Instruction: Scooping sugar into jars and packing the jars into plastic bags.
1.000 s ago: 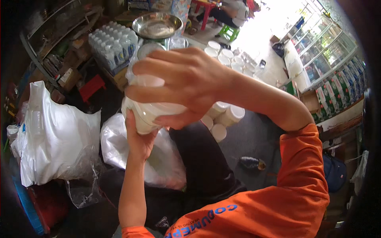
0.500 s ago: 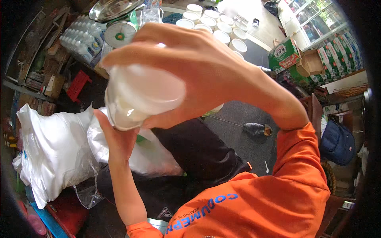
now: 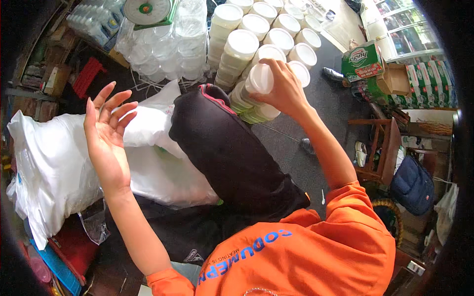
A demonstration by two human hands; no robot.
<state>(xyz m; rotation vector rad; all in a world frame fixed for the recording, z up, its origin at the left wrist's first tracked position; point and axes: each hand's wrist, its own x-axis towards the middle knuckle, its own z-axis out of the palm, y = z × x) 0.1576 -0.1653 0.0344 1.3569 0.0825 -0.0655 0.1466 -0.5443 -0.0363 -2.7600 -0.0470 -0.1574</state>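
My right hand (image 3: pixel 284 89) grips a plastic jar (image 3: pixel 260 79) with a white lid, its fingers round the lid's far and right sides. The jar is at the near end of a group of stacked jars (image 3: pixel 241 43), pale inside with white lids. My left hand (image 3: pixel 111 121) is raised and holds nothing, palm up and fingers spread. Below and beside it lie a large white plastic bag (image 3: pixel 54 158) and another white bag (image 3: pixel 163 172) against my leg.
Behind the bags stand clear plastic containers (image 3: pixel 168 49) with a dial scale (image 3: pixel 147 9) above them. Water bottles (image 3: pixel 96 22) and a red stool (image 3: pixel 90 76) are far left. At right are green cartons (image 3: pixel 363 61), a wooden chair (image 3: pixel 382 153) and a dark blue backpack (image 3: pixel 412 185).
Both hands held the jar up close before. Now my right hand has carried it away to the stacked jars, and my left hand has let go and opened.
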